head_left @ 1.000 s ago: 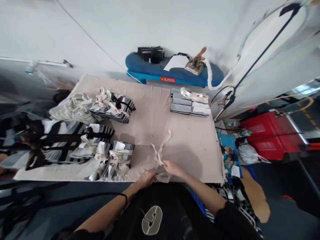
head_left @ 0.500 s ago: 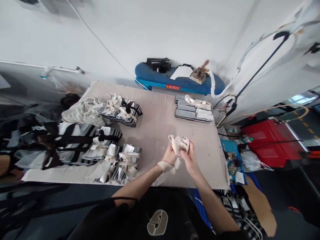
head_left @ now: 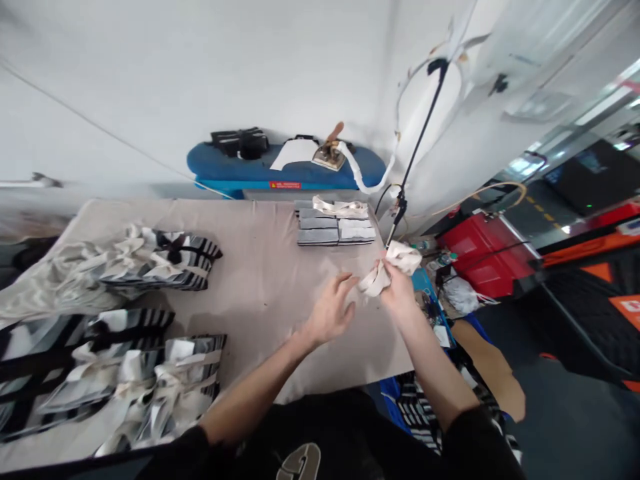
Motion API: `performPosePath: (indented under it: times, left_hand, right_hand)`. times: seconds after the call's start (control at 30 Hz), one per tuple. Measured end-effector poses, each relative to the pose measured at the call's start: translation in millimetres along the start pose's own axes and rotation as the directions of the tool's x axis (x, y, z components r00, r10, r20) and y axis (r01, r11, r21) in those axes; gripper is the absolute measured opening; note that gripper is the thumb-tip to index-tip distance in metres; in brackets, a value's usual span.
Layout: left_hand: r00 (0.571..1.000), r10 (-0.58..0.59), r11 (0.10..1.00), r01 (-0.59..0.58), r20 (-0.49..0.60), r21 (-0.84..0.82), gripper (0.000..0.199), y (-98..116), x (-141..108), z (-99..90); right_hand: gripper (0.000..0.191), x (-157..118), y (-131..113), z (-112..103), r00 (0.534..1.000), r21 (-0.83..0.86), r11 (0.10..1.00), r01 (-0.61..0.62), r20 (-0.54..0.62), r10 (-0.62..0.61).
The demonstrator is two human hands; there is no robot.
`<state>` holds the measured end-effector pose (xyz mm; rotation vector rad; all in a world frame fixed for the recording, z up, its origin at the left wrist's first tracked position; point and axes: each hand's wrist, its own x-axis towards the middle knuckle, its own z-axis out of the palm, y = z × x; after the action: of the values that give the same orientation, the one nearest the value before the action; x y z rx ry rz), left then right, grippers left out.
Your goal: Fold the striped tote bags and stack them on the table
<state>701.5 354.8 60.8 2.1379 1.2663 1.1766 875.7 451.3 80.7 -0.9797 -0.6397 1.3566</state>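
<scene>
In the head view, a bunched cream cloth strip (head_left: 395, 263) is clamped in the right hand (head_left: 400, 293), just above the right edge of a table covered in beige cloth (head_left: 260, 267). The left hand (head_left: 330, 310) is held open and empty with its fingers spread, apart from the right hand but near the strip. Striped bundles (head_left: 165, 263) tied with cream ribbon are laid at the far left of the table, and further bundles (head_left: 160, 380) at the near left. Stacked grey packs (head_left: 335, 230) are placed at the far side, and beyond them a blue ironing board (head_left: 285, 175) bears an iron (head_left: 329, 155).
</scene>
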Motion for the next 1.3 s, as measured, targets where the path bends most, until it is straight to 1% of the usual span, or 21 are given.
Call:
performPosePath:
  times: [0.07, 0.13, 0.2, 0.23, 0.3, 0.4, 0.53, 0.57, 0.6, 0.7, 0.77, 0.83, 0.87, 0.9, 0.93, 1.0, 1.07, 1.13, 1.2, 1.23, 1.3]
  left_hand:
    - [0.995, -0.099, 0.995, 0.099, 0.011, -0.03, 0.047, -20.8, -13.1, -0.7]
    - [0.979, -0.201, 0.979, 0.201, 0.025, -0.021, 0.04, -42.5, -31.3, -2.6]
    - [0.951, -0.309, 0.951, 0.309, 0.004, 0.0, 0.037, -61.9, -53.7, -5.3]
    - [0.931, -0.364, 0.931, 0.365, -0.018, 0.015, 0.036, -70.3, -66.3, -6.8]
    - [0.882, -0.464, 0.883, 0.468, -0.075, 0.04, 0.033, -84.1, -93.9, -9.7]
    - [0.802, -0.582, 0.804, 0.592, -0.133, 0.055, 0.033, -98.1, -138.5, -13.1]
    - [0.681, -0.699, 0.689, 0.723, -0.219, 0.048, 0.033, -99.5, -190.4, -19.9]
    - [0.649, -0.722, 0.661, 0.749, -0.239, 0.039, 0.032, -94.9, -199.8, -22.1]
    - [0.617, -0.744, 0.632, 0.774, -0.258, 0.029, 0.03, -88.2, -207.6, -24.4]
    - [0.548, -0.79, 0.563, 0.826, -0.276, 0.028, 0.029, -62.0, -222.0, -30.2]
    - [0.545, -0.796, 0.55, 0.833, -0.264, 0.062, 0.03, -47.1, -228.1, -34.1]
    - [0.562, -0.788, 0.559, 0.824, -0.251, 0.093, 0.031, -35.6, -235.4, -39.6]
    - [0.569, -0.784, 0.563, 0.82, -0.249, 0.102, 0.031, -30.0, -239.9, -43.2]
    - [0.571, -0.783, 0.564, 0.819, -0.247, 0.105, 0.031, -23.9, -245.1, -47.8]
    - [0.566, -0.786, 0.56, 0.822, -0.249, 0.102, 0.031, -17.3, -250.9, -53.5]
    - [0.532, -0.799, 0.531, 0.843, -0.279, 0.087, 0.029, -3.6, -264.8, -69.6]
    - [0.472, -0.8, 0.484, 0.872, -0.37, 0.065, 0.029, 7.6, -281.5, -93.3]
    - [0.387, -0.766, 0.426, 0.904, -0.513, 0.047, 0.029, 12.1, -300.0, -123.8]
    - [0.308, -0.708, 0.361, 0.931, -0.635, 0.049, 0.029, 7.3, -318.2, -156.9]
    - [0.281, -0.685, 0.327, 0.943, -0.673, 0.061, 0.029, 1.4, -326.6, -172.6]
    - [0.257, -0.673, 0.265, 0.959, -0.693, 0.098, 0.032, -15.8, -340.7, -199.4]
  right_hand:
    - [0.028, 46.4, -33.6, 8.3, 0.986, -0.032, 0.986, 0.163, 0.048, -0.161]
    - [0.027, 97.0, -55.9, 23.0, 0.928, -0.119, 0.923, 0.365, 0.129, -0.351]
    - [0.027, 147.0, -61.7, 39.8, 0.836, -0.319, 0.772, 0.549, 0.209, -0.507]
    - [0.03, 169.9, -58.5, 47.4, 0.8, -0.463, 0.657, 0.595, 0.265, -0.538]
    - [0.036, 208.5, -42.9, 58.1, 0.783, -0.69, 0.41, 0.597, 0.389, -0.486]
    - [0.037, 247.4, -10.6, 58.5, 0.811, -0.804, 0.175, 0.568, 0.512, -0.282]
    - [0.065, 268.0, 15.7, 37.5, 0.824, -0.796, -0.256, 0.549, 0.566, 0.008]
    - [0.065, 267.3, 17.3, 30.6, 0.803, -0.752, -0.322, 0.575, 0.594, 0.049]
    - [0.059, 264.3, 17.5, 23.5, 0.766, -0.709, -0.336, 0.62, 0.64, 0.061]
    - [0.038, 244.8, 18.0, 1.0, 0.587, -0.566, -0.239, 0.789, 0.809, 0.025]
    - [0.033, 225.3, 26.2, -13.1, 0.504, -0.509, -0.136, 0.85, 0.861, -0.067]
    - [0.029, 196.7, 43.9, -23.5, 0.469, -0.471, 0.009, 0.882, 0.878, -0.092]
    - [0.028, 177.4, 56.0, -26.8, 0.475, -0.467, 0.105, 0.878, 0.876, -0.078]
    - [0.029, 154.5, 70.1, -28.9, 0.506, -0.488, 0.204, 0.849, 0.862, -0.041]
    - [0.031, 128.2, 85.9, -29.8, 0.557, -0.536, 0.3, 0.789, 0.83, 0.02]
    - [0.037, 68.1, 121.6, -28.6, 0.673, -0.678, 0.482, 0.556, 0.707, 0.218]
    - [0.041, 3.6, 159.5, -23.1, 0.689, -0.738, 0.627, 0.249, 0.59, 0.422]
    - [0.041, -58.8, 194.3, -12.5, 0.635, -0.736, 0.677, -0.017, 0.515, 0.576]
    - [0.041, -113.8, 222.3, 3.6, 0.559, -0.722, 0.66, -0.208, 0.466, 0.686]
    - [0.043, -137.3, 233.8, 13.6, 0.517, -0.723, 0.629, -0.286, 0.436, 0.737]
    - [0.05, -175.3, 253.8, 36.7, 0.469, -0.701, 0.585, -0.408, 0.389, 0.793]
